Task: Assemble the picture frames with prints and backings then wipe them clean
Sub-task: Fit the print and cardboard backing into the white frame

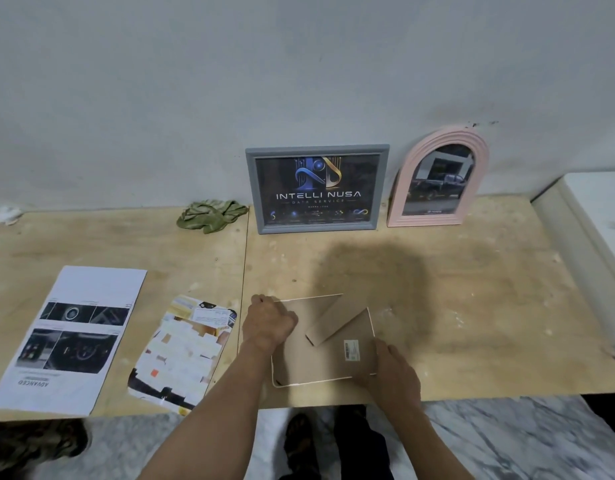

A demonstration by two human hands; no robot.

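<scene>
I had a small frame [323, 344] lying face down near the front edge of the counter [472, 306], its brown backing [299, 358] uppermost with the fold-out stand [337, 322] raised across it and a white sticker [351, 349] near the right edge. My left hand [269, 323] was curled over the upper left corner, gripping or pressing it; I could not tell which. My right hand [391, 370] lay at the lower right corner with its fingers on the backing, though whether they hooked under the rim was hidden.

I judged this to be the seating of the backing. To do it well I wanted even pressure at opposite corners, so the board dropped flat inside the white rim and did not ride up on one side, and I wanted the stand kept out from under my palms. The frame sat close to the counter's edge, so I thought it wise to push down and not toward myself.

Two finished pieces, a grey frame [318, 190] and a pink arched frame [437, 180], leaned against the wall [195, 81] at the back. A green cloth [211, 214] lay just left of the grey frame, ready for wiping. Two loose prints, one white sheet [70, 337] and one collage sheet [183, 351], lay flat to my left, well apart from the frame I held.
</scene>
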